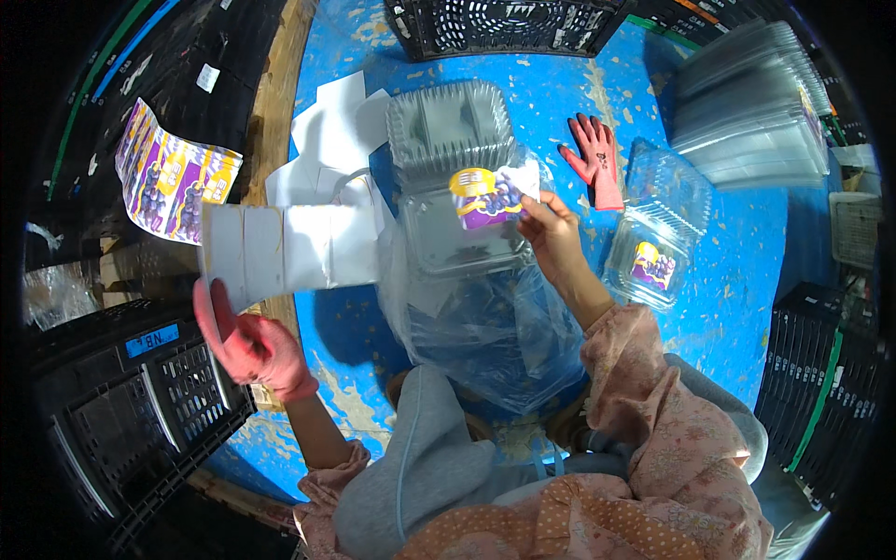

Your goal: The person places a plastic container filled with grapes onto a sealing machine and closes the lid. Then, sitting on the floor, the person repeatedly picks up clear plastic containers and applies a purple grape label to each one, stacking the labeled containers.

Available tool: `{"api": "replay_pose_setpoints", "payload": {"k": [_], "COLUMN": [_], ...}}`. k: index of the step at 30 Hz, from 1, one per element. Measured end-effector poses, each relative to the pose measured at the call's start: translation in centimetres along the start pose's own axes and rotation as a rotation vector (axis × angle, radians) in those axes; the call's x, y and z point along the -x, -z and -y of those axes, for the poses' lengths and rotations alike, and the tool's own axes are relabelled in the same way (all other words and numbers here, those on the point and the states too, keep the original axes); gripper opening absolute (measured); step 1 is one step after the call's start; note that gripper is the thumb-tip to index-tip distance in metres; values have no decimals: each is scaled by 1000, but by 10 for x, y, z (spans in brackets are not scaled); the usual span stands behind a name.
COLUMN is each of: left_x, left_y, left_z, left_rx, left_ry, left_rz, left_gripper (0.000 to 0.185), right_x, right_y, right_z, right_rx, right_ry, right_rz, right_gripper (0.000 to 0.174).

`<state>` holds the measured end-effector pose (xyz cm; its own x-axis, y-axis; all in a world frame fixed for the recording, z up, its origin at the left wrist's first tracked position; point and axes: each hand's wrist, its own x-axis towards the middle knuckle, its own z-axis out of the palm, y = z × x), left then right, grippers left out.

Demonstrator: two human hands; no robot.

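Observation:
In my bare right hand (553, 227) is a peeled grape-print sticker (488, 197), pinched at its right edge above an open clear plastic clamshell container (462, 238). The ridged half (451, 119) of that container lies farther from me. My left hand (255, 346), in a red-pink knitted glove, grips the near-left edge of a sticker sheet strip (294, 245). White backing faces up along most of the strip, while its far-left end (175, 185) curls over to show printed grape labels. A clear plastic bag (483, 329) lies under and in front of the container.
White backing sheets (336, 133) lie at the back left. A red glove (596, 161) and an open labelled clamshell (644, 262) are to the right, near tall stacked clamshells (756, 112). Black crates (507, 28) stand behind and at both sides; a wooden pallet edge (276, 91) runs left.

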<state>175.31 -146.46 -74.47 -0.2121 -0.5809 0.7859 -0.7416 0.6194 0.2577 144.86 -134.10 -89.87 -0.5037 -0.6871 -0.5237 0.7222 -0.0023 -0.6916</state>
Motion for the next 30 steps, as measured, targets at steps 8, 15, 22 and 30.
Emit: {"api": "replay_pose_setpoints", "payload": {"k": [8, 15, 22, 30], "left_x": [13, 109, 108, 118], "left_y": [-19, -109, -147, -178], "left_z": [6, 3, -53, -61], "left_rx": [227, -40, 85, -62], "left_ry": [51, 158, 182, 28], "left_rz": [284, 718, 810, 793], "left_gripper": [42, 55, 73, 76], "right_x": [-6, -10, -8, -18], "right_y": [22, 2, -3, 3], "right_z": [-34, -58, -42, -50], "right_rx": [199, 336, 642, 1214], "right_ry": [112, 40, 112, 335], "right_rz": [-56, -87, -201, -190], "right_gripper": [13, 11, 14, 39]}}
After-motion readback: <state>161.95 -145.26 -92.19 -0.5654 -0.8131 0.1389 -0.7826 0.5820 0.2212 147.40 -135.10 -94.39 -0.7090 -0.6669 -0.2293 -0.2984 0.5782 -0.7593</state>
